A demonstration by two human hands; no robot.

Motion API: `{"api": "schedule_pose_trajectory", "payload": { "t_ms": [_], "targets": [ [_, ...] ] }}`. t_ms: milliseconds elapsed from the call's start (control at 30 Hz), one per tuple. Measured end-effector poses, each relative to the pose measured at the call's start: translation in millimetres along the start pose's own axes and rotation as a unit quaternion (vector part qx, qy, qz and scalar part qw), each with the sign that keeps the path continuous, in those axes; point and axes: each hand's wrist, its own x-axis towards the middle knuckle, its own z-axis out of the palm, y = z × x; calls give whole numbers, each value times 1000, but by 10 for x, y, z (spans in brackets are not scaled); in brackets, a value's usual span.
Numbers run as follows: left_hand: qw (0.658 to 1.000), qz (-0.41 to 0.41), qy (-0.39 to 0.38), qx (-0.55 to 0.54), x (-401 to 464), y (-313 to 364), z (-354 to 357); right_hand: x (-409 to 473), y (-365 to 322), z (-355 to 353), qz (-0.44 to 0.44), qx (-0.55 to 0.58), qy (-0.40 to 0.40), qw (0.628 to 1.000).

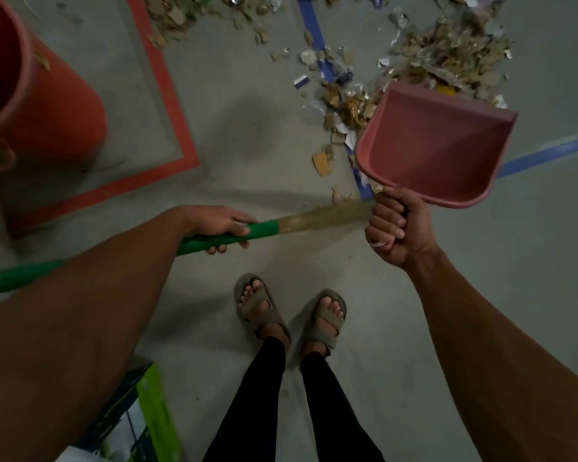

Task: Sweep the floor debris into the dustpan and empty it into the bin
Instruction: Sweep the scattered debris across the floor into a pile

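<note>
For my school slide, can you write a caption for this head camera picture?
Left hand grips a green broom, right hand holds an empty pink dustpan near floor debris.

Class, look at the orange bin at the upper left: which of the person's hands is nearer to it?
Left. The left hand, gripping the green broom handle, is just right of and below the bin. The right hand, holding the dustpan, is much farther right.

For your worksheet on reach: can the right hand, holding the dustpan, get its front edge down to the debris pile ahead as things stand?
Probably yes. The right hand holds the dustpan lifted just short of the debris pile, with nothing between them; the broom lies off to the left.
</note>
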Motion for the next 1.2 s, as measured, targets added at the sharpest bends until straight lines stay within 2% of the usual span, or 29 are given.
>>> {"api": "schedule_pose_trajectory", "payload": {
  "t_ms": [67,167,267,367,467,567,700,833,967,1067,1133,1200],
  "targets": [
    [998,-48,-9,46,90,5,98,-110,10,-146,0,7,5,1000],
    [989,-77,51,115,205,8,130,-243,55,-334,-5,16,13,1000],
    [973,-55,168,149,324,49,60,-316,115,-437,-12,24,18,999],
    [917,-45,322,231,440,113,-80,-350,160,-500,-16,28,16,999],
    [889,10,430,155,474,258,-155,-365,189,-530,-16,34,18,999],
    [878,37,472,72,390,439,-106,-387,184,-525,-15,37,17,999],
    [885,123,448,-25,280,491,68,-433,137,-442,-19,36,10,999],
    [917,152,361,-73,142,462,368,-499,56,-337,-24,28,16,999],
    [962,121,245,-20,130,452,616,-545,-18,-314,-27,22,20,999],
    [978,63,184,69,218,487,647,-548,-28,-365,-25,20,21,999],
    [972,22,197,131,332,515,631,-541,-9,-409,-21,17,24,999],
    [951,-9,256,172,446,562,590,-519,31,-449,-16,14,23,999]
  ]
}}
